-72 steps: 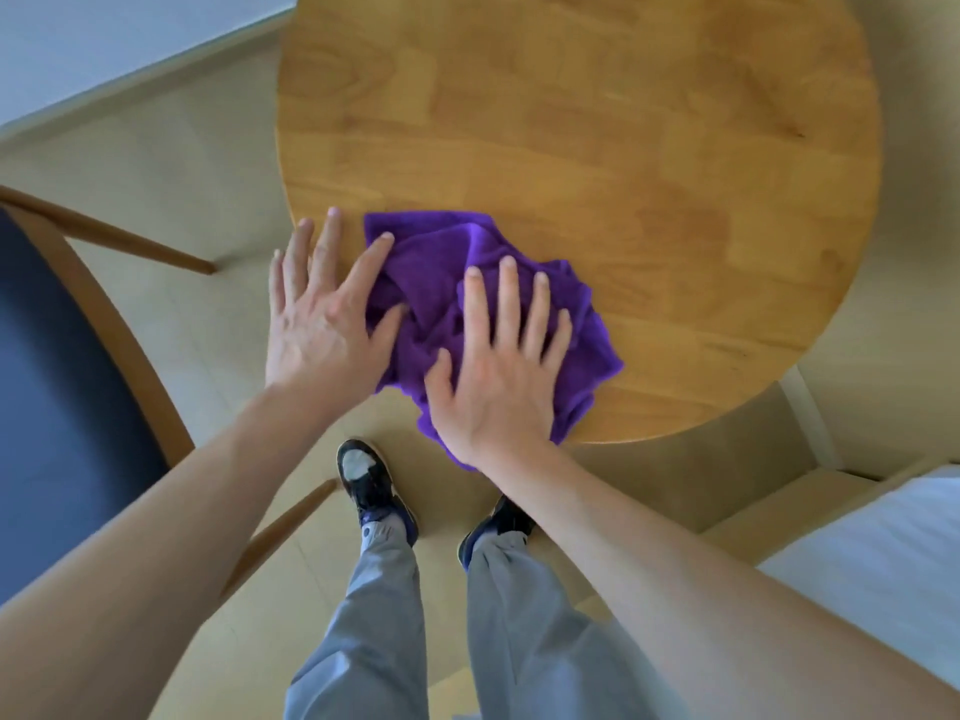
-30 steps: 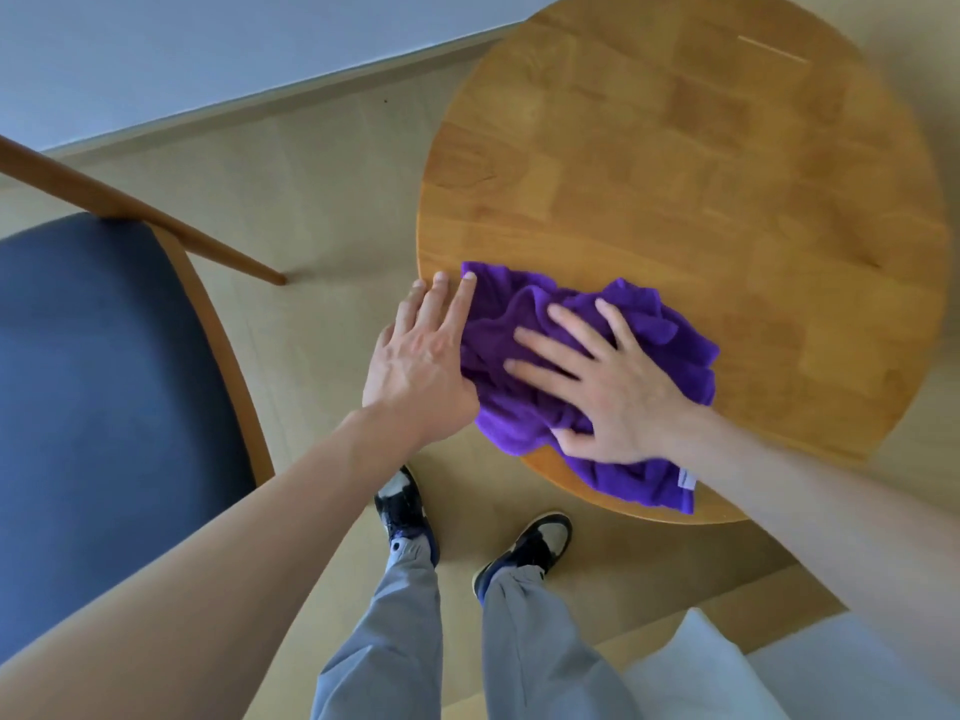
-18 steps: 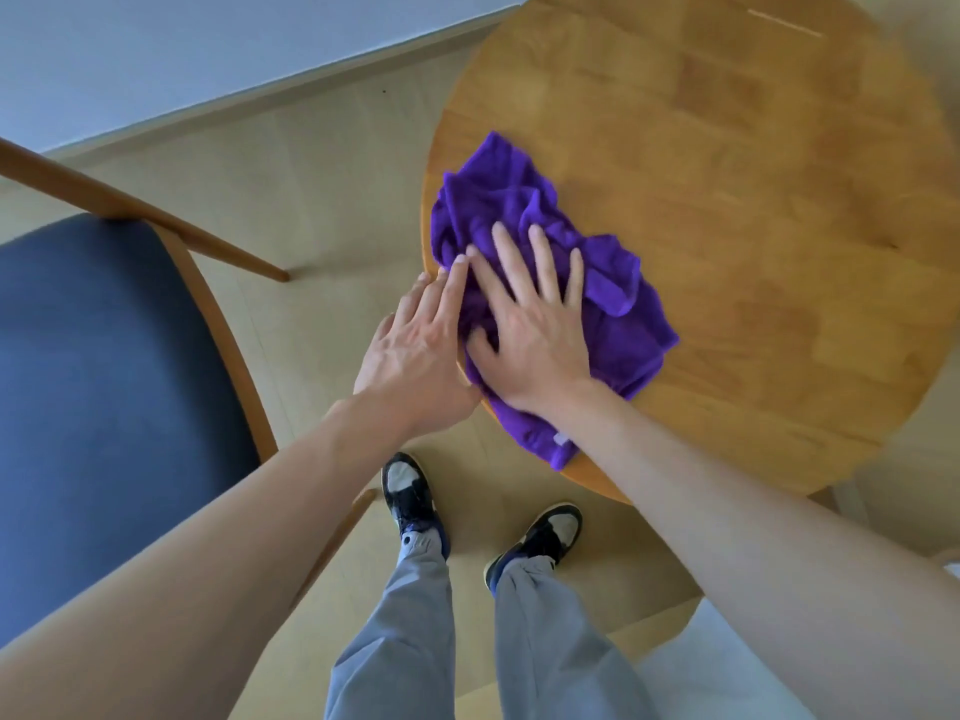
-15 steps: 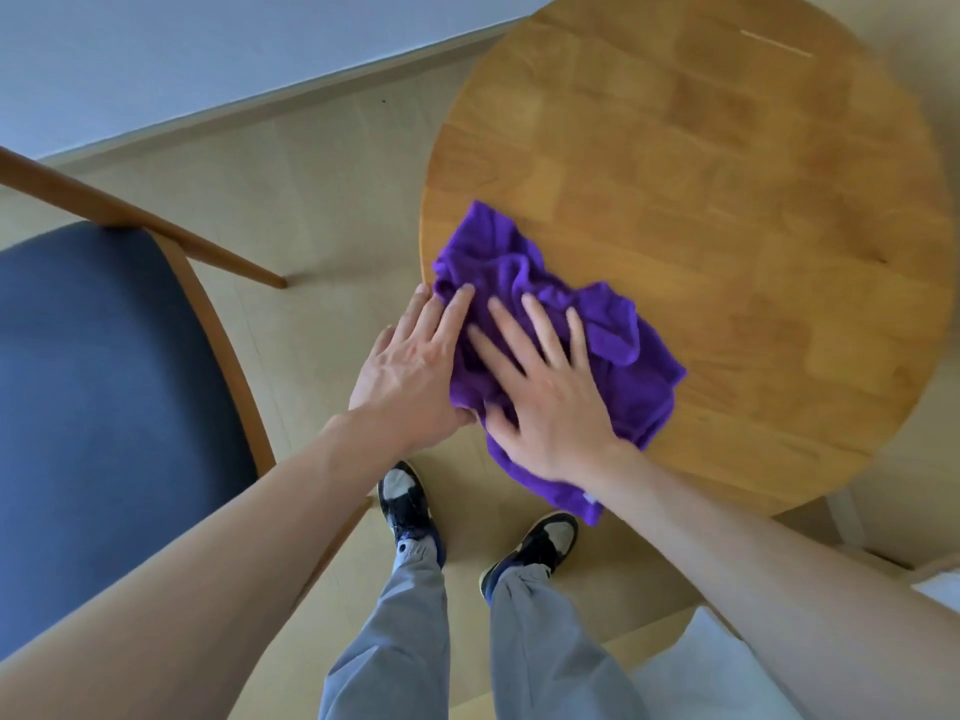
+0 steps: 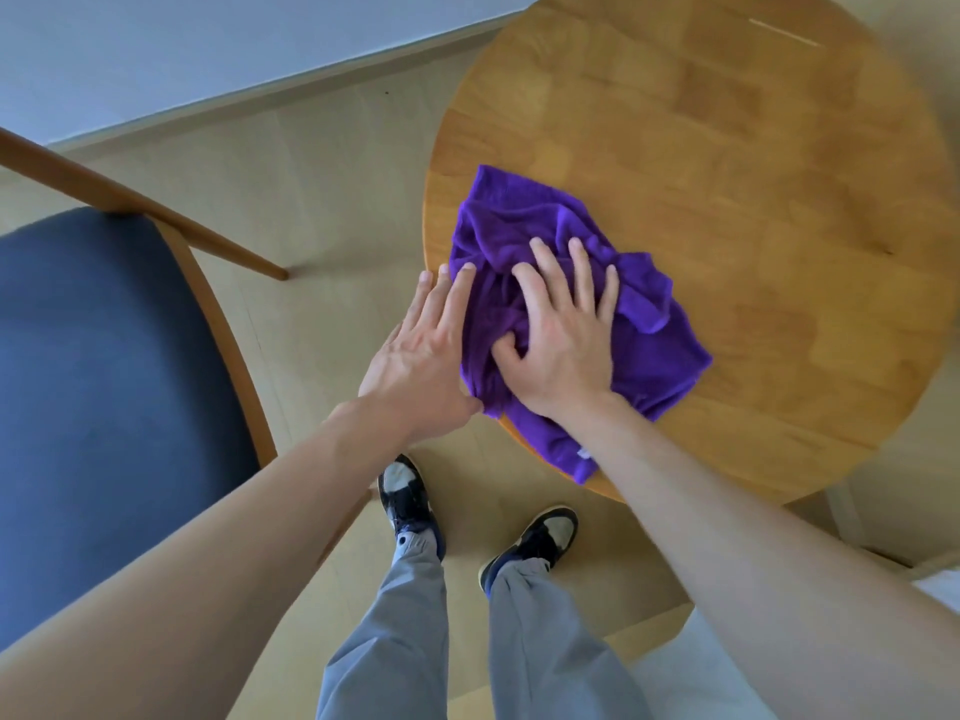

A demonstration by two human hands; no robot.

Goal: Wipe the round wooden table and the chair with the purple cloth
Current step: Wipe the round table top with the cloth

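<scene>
Right hand's fingers [image 5: 582, 272] splayed wide, pressing flat on one purple cloth [image 5: 644, 350] at the round wooden surface's [image 5: 753, 163] near-left edge; left hand [image 5: 421, 356] flat, fingers straight, touching the cloth's side. One chair [image 5: 104, 356] sits left.

This is looking like a room in a home. A small round wooden bench [image 5: 727, 174] is standing on a pale wood-look floor [image 5: 322, 189], with a plain light wall [image 5: 182, 49] and skirting running beyond the fingers. A wooden chair [image 5: 104, 356] with a dark blue padded seat is sitting to the left of the fingers, and white bedding-like fabric [image 5: 691, 683] is showing at the lower right edge.
</scene>
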